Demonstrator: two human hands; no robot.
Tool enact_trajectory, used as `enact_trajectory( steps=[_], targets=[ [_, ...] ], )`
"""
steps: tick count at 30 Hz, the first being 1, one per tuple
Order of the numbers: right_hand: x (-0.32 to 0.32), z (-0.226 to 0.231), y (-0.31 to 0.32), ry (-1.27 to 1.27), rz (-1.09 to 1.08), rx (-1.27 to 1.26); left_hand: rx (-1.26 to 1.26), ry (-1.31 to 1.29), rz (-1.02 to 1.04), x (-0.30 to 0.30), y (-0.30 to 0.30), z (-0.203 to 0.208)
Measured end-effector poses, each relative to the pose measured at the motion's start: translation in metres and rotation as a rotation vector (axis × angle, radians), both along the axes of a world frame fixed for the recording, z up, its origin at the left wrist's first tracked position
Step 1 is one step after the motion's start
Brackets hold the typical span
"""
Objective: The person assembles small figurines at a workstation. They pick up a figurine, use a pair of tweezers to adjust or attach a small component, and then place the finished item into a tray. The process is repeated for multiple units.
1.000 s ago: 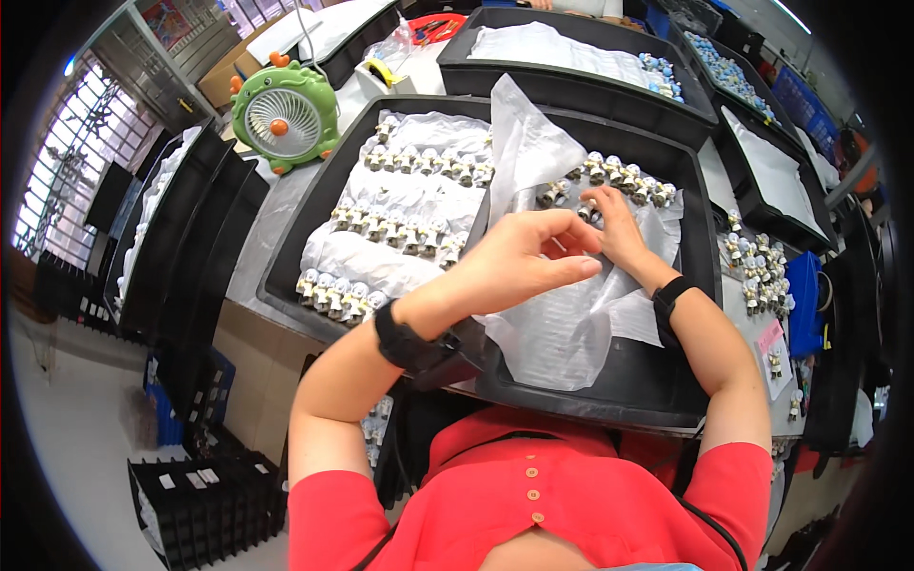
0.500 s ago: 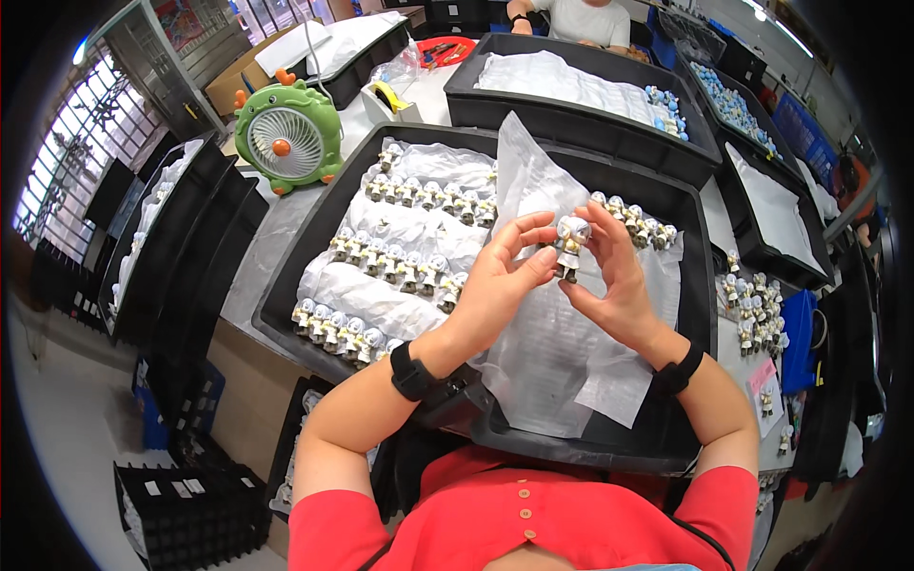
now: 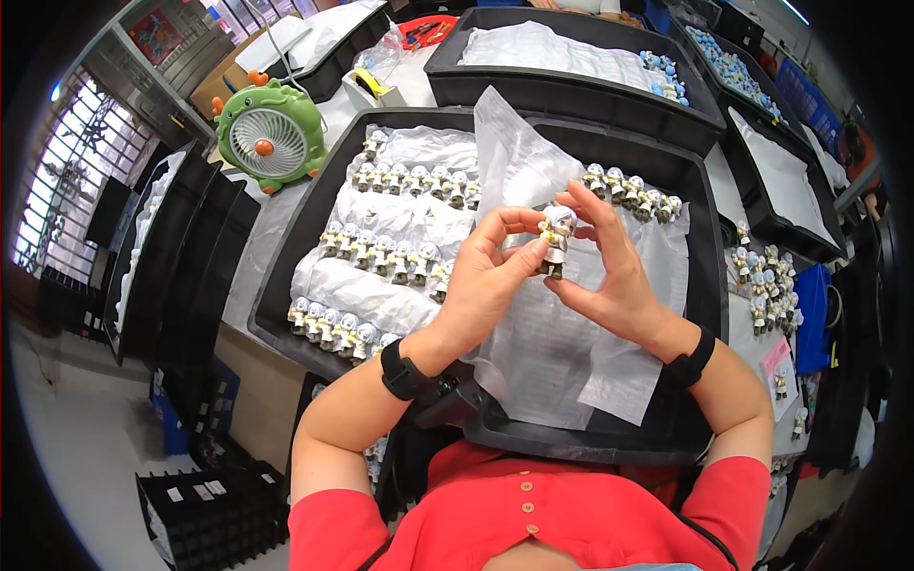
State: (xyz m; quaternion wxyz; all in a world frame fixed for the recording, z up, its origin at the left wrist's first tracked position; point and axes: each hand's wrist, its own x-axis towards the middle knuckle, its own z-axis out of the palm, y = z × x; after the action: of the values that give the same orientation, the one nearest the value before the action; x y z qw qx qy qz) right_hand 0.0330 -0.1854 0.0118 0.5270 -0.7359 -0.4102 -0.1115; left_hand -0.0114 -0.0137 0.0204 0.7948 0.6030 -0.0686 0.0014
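Observation:
A small figurine [image 3: 557, 240] with pale hair, a white-and-gold outfit and dark feet is upright above the large black tray [image 3: 716, 285]. My left hand [image 3: 487, 271] pinches its left side between thumb and fingers. Around the other side curves my right hand [image 3: 614, 276], fingers apart, with the thumb close to the feet and fingertips near the head; whether they touch it, I cannot tell. Beneath both hands lies a white translucent sheet [image 3: 533, 366], one corner standing up behind. Rows of similar figurines [image 3: 381, 255] rest on white wrapping at the left; another group [image 3: 633, 193] lies at the far right.
A green fan [image 3: 267, 143] and a tape dispenser [image 3: 369, 88] stand beyond the tray. Another black tray [image 3: 571, 86] with white sheeting sits at the back. More figurines [image 3: 769, 285] cluster on the table at right, near a blue bin [image 3: 812, 319]. Stacked black trays [image 3: 181, 257] are at left.
The figurine has turned between my hands and moved slightly left and down in the picture. My left hand keeps its pinch. My right index finger now reaches higher, above the figurine's head.

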Motion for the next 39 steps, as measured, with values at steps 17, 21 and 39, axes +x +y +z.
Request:
enact_trajectory(
  steps=[17,21,39],
  targets=[
    [-0.001,0.001,-0.004,-0.119,-0.018,0.029,-0.100,0.169,-0.157,0.004,0.003,-0.007],
    [-0.003,-0.003,0.004,-0.352,0.014,-0.017,-0.027,0.106,-0.246,-0.002,-0.005,-0.003],
    [-0.004,-0.006,0.002,0.240,0.149,0.113,-0.387,0.283,-0.408,0.001,-0.005,-0.005]
  ],
)
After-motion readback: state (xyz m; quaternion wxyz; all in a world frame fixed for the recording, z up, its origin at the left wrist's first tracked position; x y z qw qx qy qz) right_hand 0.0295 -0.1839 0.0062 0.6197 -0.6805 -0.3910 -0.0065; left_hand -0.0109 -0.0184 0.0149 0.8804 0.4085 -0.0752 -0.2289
